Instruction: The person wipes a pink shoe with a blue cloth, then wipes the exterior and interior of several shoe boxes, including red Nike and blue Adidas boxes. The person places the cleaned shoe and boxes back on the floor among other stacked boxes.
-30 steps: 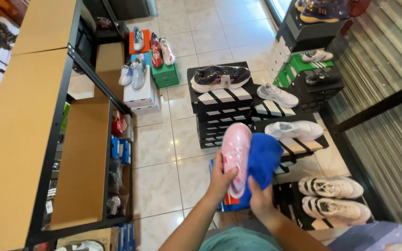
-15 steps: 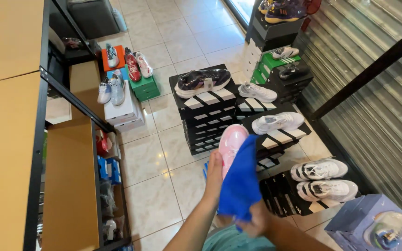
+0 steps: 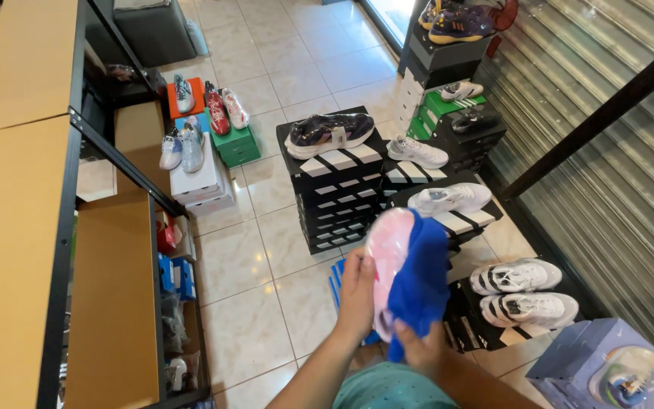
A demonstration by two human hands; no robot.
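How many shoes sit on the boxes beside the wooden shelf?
5 shoes: one on the orange box, two on the green box, two on the white box. Others may be hidden.

The left hand (image 3: 357, 291) is raised with its back to the camera, fingers closed in a grasp. The right hand (image 3: 418, 350) sits lower and nearer, its fingers pinched shut.
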